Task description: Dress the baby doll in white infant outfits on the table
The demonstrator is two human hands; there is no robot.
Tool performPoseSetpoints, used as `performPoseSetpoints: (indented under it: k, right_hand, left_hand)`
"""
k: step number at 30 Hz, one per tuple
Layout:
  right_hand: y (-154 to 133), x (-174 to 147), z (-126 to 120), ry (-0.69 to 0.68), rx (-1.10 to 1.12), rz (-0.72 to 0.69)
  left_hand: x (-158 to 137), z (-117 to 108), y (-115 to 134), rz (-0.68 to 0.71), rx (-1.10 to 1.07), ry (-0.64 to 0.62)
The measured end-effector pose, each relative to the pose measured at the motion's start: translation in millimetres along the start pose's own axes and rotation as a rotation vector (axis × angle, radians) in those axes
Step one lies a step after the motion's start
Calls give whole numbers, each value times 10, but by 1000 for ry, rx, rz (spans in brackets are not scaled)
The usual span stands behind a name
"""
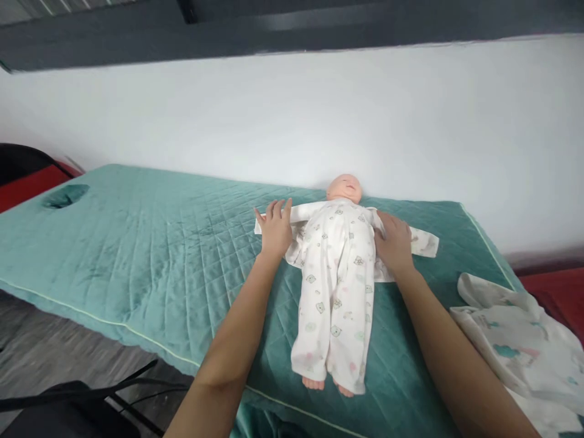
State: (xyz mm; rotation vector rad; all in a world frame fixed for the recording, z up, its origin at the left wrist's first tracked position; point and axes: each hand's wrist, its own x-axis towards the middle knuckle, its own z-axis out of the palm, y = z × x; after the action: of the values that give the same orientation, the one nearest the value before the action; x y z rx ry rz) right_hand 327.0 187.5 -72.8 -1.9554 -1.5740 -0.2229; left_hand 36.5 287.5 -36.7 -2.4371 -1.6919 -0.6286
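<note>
Clothed baby doll (pixel 336 255) supine on the quilted massage bed (pixel 182 243), directly between the two hands. Long axis points away from the person: head far, bare feet near. Left hand (pixel 277 234) left of the doll, palm down over one outstretched pajama sleeve (pixel 306 212), fingers splayed; no grip visible. Right hand (pixel 396 239) to its right and nearer its trunk, over the opposite sleeve (pixel 424 242); fingers partly bent, tips obscured, so cannot tell whether cloth is pinched. Both forearms reach forward, converging toward the doll's upper body.
</note>
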Motion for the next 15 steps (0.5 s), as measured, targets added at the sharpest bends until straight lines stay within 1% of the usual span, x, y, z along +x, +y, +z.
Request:
performPoseSetpoints:
  k: [3,4,6,8,10,12,14,15]
  right_hand:
    - [-68,37,-14,-15,-34,39]
    - [-55,43,-23,-4,-31,64]
    - [11,50,-46,49,3,138]
    - [93,56,-69,120,58,222]
    - [153,65,-86,167,109,281]
    - [180,77,-89,181,144,311]
    - [181,87,-81,172,155,341]
    - [176,90,-76,160,151,359]
  left_hand:
    - [22,-193,284,130,-51,61]
    - [59,-251,420,184,-94,61]
    - [175,-338,747,311,-206,6]
    - [323,-376,1114,494,-261,-143]
    - [471,-367,1466,619,-176,-321]
    - [594,-323,1751,665,-53,-513]
    - [683,-255,1945,669,-2,-588]
    - [713,-213,2010,665,9,-604]
